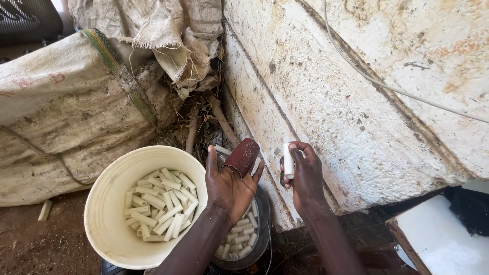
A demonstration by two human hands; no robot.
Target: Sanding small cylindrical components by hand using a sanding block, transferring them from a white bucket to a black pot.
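My left hand (230,184) is palm up with a curled piece of reddish-brown sandpaper (242,156) resting across its fingers. My right hand (304,175) grips a short white plastic tube piece (288,160), held upright between thumb and fingers, just right of the sandpaper. Below and left of my left hand stands a cream-coloured bucket (104,214) holding several similar white tube pieces (160,203). Under my left wrist sits a dark metal bowl (259,239) with more white tube pieces (239,239).
A rough, stained white wall (356,86) rises right behind my hands, with a thin cable (387,85) across it. Large woven sacks (66,107) lie at the left, dry sticks (204,122) in the corner. A white board (443,239) sits at the bottom right. A loose tube piece (45,210) lies on the dirt.
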